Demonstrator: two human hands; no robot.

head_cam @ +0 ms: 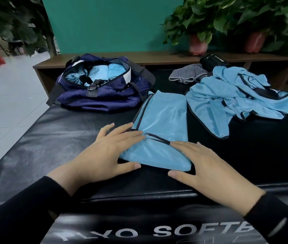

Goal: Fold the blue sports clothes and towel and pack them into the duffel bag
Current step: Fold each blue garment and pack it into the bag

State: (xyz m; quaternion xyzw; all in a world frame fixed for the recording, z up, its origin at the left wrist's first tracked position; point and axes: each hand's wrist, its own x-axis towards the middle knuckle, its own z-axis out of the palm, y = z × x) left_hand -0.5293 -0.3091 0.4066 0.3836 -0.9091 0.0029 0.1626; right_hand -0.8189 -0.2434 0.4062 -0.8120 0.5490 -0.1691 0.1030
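Head view: we see both hands flat and spread on a partly folded blue garment (160, 131) with a zip pocket, lying at the centre of the black padded tabletop (51, 138). The left hand (104, 152) presses its 9 o'clock edge, the right hand (206, 166) its 4 o'clock corner; neither grips. At 11 o'clock the navy duffel bag (102, 85) sits open with light blue items already inside. At 2 o'clock a crumpled blue jersey (236, 95) waits unfolded, a grey striped cloth (185, 74) beyond it. We judge the task roughly half done.
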